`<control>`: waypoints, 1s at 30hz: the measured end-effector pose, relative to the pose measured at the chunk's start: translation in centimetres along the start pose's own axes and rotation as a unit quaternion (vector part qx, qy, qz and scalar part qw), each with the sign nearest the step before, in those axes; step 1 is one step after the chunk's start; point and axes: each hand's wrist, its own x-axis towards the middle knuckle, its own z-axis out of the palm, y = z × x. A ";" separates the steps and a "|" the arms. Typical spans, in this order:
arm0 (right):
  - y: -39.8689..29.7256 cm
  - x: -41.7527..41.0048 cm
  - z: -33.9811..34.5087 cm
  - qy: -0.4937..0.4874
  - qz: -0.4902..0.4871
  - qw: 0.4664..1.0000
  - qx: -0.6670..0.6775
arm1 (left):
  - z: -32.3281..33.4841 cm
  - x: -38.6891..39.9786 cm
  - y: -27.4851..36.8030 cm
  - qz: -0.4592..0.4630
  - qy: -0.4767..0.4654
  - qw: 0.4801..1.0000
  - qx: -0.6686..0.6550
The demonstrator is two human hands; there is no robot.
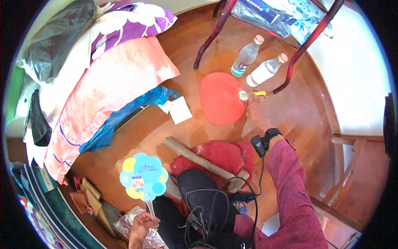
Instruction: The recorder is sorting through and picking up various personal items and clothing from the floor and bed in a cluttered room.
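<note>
My left hand (142,224), low in the view, grips the clear plastic handle of a blue flower-shaped hand fan (152,174). Its face bears a cartoon figure, yellow spots and writing. Farther out, my right hand (255,110) is closed around the neck of a round red hand fan (221,101). The yellow end of that fan's handle sticks out past my fingers, and a pale round piece marks where handle and fan meet. Two capped glass bottles, one clear (245,59) and one with a white body (264,73), are just beyond the red fan.
A wooden mallet (199,157) lies across a red cushion (214,149) by my knees. White papers (180,110) are on the wooden floor beside a bed with a pink cover (118,74). A red metal-legged rack (214,34) stands ahead. A black cable (258,199) hangs from my right wrist.
</note>
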 end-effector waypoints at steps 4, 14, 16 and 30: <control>0.9 1.8 -0.5 -0.065 0.013 0.996 -0.066 | 1.4 -0.7 1.5 -0.041 0.009 0.999 -0.003; 0.8 -2.3 -0.8 -0.178 0.022 0.984 0.015 | 2.8 -0.3 3.5 -0.019 -0.007 1.000 0.007; -0.9 -3.9 -4.9 -0.224 0.067 0.963 0.136 | 3.6 0.1 4.5 0.010 -0.012 0.999 0.032; -21.5 -4.0 -21.1 -0.290 0.084 0.518 0.800 | 12.8 -2.4 11.5 0.562 0.117 0.714 0.401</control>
